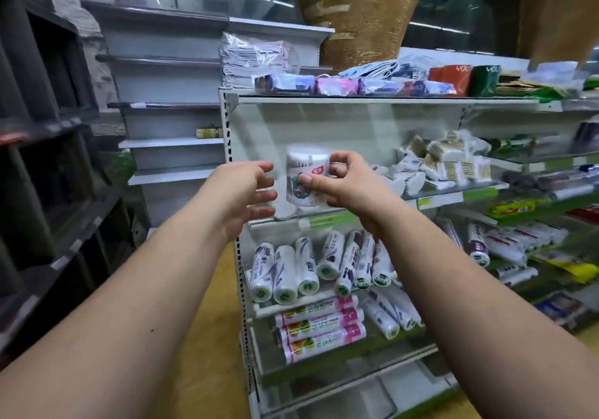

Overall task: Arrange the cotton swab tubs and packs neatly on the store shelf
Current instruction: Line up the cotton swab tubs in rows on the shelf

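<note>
A round clear cotton swab tub [306, 175] with a printed label is held upright above the left end of the glass shelf [453, 191]. My right hand [343, 185] grips it from the right, thumb across the label. My left hand [246, 195] hovers just left of the tub with fingers spread, not clearly touching it. Another tub [283, 206] shows partly behind and below the held one. Cotton swab packs [447, 159] lie in a loose heap farther right on the same shelf.
Rolls of bags [311, 266] fill the shelf below. Tissue packs [356, 84] line the top of the unit. Grey shelving [171, 146] stands to the left, dark racks [48, 159] at far left. More goods [518, 243] sit on the right.
</note>
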A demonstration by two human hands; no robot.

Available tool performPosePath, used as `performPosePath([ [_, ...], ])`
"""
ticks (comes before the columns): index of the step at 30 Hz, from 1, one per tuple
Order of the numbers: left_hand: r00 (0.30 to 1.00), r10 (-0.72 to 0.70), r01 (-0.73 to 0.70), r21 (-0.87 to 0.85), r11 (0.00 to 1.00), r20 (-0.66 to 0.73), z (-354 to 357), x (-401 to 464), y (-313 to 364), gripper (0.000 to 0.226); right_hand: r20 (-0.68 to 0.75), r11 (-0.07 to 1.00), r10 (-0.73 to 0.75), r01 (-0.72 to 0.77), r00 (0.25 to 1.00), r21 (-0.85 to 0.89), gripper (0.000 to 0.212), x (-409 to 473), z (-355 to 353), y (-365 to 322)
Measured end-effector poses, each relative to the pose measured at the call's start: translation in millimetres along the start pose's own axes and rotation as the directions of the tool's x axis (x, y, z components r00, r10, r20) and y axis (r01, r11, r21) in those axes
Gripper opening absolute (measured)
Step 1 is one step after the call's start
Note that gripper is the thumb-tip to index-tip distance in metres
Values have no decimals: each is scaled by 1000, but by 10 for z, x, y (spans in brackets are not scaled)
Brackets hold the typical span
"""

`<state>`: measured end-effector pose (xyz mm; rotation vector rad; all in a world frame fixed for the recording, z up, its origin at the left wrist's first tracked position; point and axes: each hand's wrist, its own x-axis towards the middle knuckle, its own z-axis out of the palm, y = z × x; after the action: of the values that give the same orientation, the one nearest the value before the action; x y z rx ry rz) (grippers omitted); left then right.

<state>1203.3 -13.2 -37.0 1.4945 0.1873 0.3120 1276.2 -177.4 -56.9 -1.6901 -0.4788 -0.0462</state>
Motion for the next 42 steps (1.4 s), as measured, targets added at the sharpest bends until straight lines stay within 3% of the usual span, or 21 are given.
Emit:
performPosePath([
  [5,999,-35,35,47,998,-1,73,751,-83,36,75,1000,19,-20,997,4,63,700,21,245],
  [9,998,-66,66,31,997,-9,-39,1403,-225,34,110,1000,21,-22,994,7,66,1329,170,460],
  [18,993,-111,113,76,991,-34,-478,2725,-439,27,26,997,74,-74,997,12,75,2502,518,835],
  [24,990,-140,142,79,987,-21,-574,3213,-590,27,52,997,68,-67,996,-24,67,2958,693,982],
  [29,989,-146,147,50,988,-17,-702,3355,-641,28,213,981,135,-101,968,-163,73,3285,927,1032],
  [33,978,-205,192,225,955,36,-727,3399,-814,22,240,942,164,-80,957,-325,75,3394,1044,1210],
  [35,968,-235,196,322,926,86,-747,3412,-893,7,234,891,151,-30,960,-454,76,3385,1110,1265],
  [37,961,-257,194,417,888,100,-763,3414,-938,16,245,827,136,26,960,-562,76,3380,1142,1257],
  [42,947,-288,206,424,882,140,-748,3442,-959,30,240,635,174,77,955,-769,73,3368,1089,1096],
])
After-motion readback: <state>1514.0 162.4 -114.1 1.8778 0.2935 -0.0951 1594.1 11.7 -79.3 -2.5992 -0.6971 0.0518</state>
